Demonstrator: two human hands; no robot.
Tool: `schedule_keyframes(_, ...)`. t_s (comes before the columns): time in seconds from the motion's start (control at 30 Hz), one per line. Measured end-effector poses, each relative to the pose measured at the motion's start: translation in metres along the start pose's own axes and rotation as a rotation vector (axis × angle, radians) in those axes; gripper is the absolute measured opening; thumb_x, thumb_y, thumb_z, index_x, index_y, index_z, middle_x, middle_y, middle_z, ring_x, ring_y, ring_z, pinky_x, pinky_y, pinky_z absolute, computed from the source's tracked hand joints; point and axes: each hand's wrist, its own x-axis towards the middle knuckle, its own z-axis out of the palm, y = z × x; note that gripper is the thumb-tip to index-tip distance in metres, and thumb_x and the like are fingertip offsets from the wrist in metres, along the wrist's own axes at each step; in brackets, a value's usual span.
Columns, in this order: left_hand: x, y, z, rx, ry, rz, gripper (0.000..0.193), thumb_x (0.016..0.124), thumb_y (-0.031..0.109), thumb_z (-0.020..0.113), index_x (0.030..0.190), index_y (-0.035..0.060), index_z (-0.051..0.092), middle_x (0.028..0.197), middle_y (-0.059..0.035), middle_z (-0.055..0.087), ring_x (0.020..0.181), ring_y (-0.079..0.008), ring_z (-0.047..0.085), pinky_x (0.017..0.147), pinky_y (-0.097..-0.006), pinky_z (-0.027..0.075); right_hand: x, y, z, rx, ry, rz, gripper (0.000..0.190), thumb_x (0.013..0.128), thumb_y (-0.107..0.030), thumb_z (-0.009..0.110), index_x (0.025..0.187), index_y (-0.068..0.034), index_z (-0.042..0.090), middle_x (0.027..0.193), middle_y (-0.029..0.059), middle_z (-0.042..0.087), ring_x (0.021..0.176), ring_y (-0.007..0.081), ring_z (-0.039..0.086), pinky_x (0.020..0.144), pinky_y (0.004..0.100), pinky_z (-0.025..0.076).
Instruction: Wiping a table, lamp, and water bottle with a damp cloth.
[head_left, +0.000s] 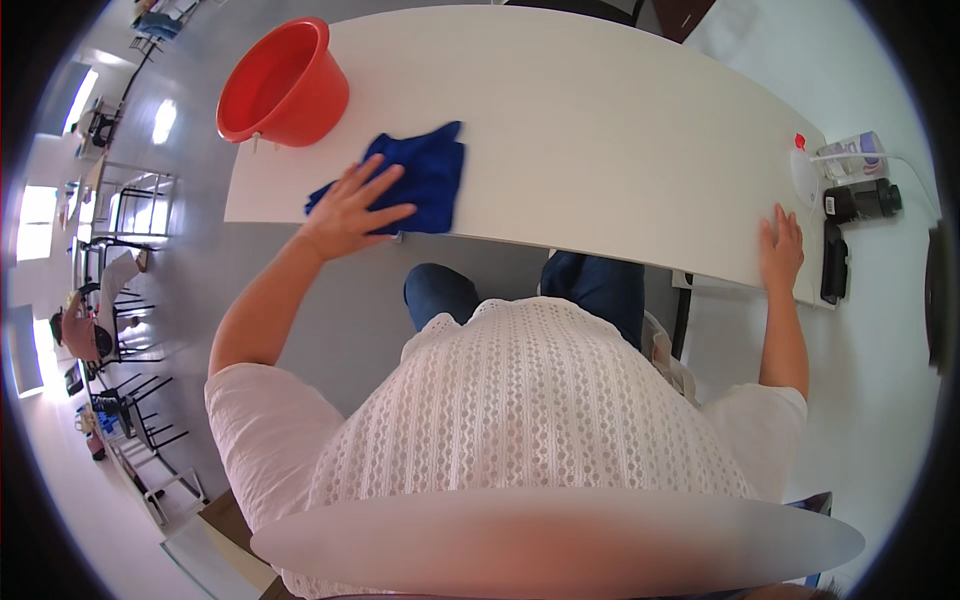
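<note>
My left hand (358, 206) lies with fingers apart on a blue cloth (424, 176), near the front left edge of a white table (585, 142). The cloth is spread out with some folds, part of it under my palm. Beyond it, at the table's far left corner, is a red plastic bucket (315, 97); its inside looks empty from here. My right hand (782, 247) rests on the tabletop close to the right end, fingers extended, holding nothing.
Along the right end are a white round device (805, 176) with a cable, a clear cup (851, 157), a black bottle (859, 201) and a black case (833, 262), next to a white wall. Chairs (135, 405) and a seated person (82, 330) are far to the left.
</note>
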Motion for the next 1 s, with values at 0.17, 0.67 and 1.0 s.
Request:
schedule_keyframes(0.17,-0.056,-0.036,-0.010,0.073,-0.070,-0.344,0.068,0.056,0.026,0.079,0.118,0.0259,0.053,0.142,-0.0099,0.025,0.131,-0.0338,0.024,0.103,-0.0485,0.028,0.001,0.004,0.002,-0.013,-0.001,0.000,0.052,0.086,-0.048,0.045,0.132,-0.026,0.039,0.140,0.0120,0.031,0.129,0.0310,0.028,0.102,0.0505,0.023)
schedule_keyframes(0.67,0.033,0.050,0.006,0.043,0.010,-0.179,0.071,0.059,0.034,0.077,0.123,0.0295,0.048,0.141,-0.0125,0.026,0.128,-0.0400,0.024,0.097,-0.0569,0.032,-0.001,0.008,0.005,-0.018,-0.008,0.006,0.051,0.087,-0.045,0.045,0.133,-0.024,0.038,0.140,0.0125,0.031,0.128,0.0326,0.028,0.101,0.0528,0.023)
schedule_keyframes(1.0,0.148,0.150,0.013,-0.072,0.024,-0.022,0.062,0.073,0.041,0.066,0.129,0.0297,0.041,0.141,-0.0163,0.023,0.126,-0.0456,0.022,0.095,-0.0618,0.029,-0.007,-0.009,-0.004,0.000,-0.017,0.023,0.052,0.085,-0.044,0.047,0.132,-0.023,0.039,0.140,0.0141,0.030,0.129,0.0346,0.026,0.101,0.0543,0.021)
